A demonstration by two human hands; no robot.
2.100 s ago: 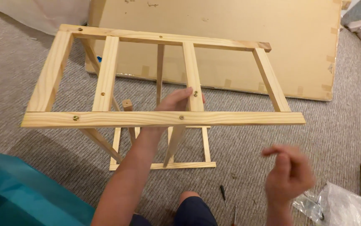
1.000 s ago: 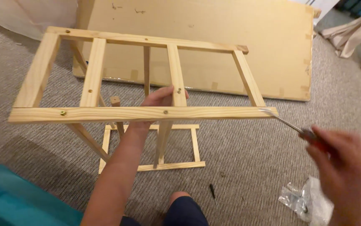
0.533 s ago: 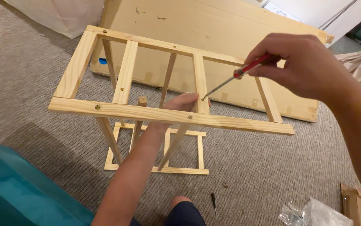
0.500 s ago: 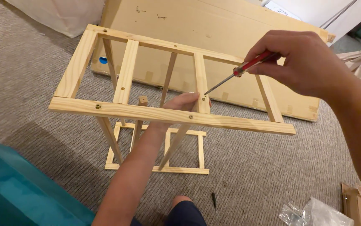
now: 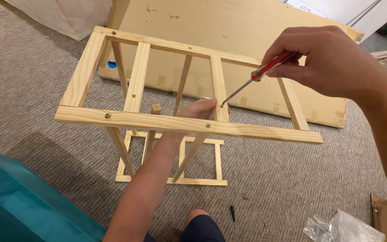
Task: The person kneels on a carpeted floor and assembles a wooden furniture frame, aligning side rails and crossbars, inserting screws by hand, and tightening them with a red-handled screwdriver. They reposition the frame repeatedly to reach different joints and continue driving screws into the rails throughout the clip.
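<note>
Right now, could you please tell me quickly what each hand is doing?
Left hand: fingers curled around a slat of the wooden frame, gripping it.
Right hand: closed on a red-handled screwdriver, tip at a screw in that slat.

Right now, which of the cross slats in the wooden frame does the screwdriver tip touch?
The third slat from the left. The screwdriver tip rests on its screw, beside the left hand; the other slats have no tool on them.

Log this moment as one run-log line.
left hand: gripping slat | right hand: holding screwdriver, tip at slat's screw | frame: standing on carpet
</note>
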